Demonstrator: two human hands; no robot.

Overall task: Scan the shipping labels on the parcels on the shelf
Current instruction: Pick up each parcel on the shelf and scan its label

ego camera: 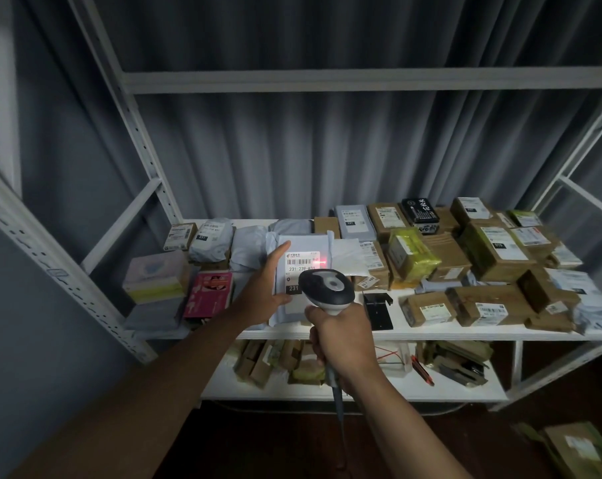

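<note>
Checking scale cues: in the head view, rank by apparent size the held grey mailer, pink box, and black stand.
1. Grey plastic mailer bag, though raised nearer the camera.
2. Pink printed box.
3. Black metal stand, clearly smallest.

So the grey poly mailer (301,267) sits tilted up near the front edge of the white shelf (430,335), left of middle. Its white shipping label (302,262) faces up, barcode on top, "231-239-K01" printed below, with a red scan spot glowing at the label's right edge. Brown cardboard parcels (493,250) crowd the shelf's right half, labels up.
</note>
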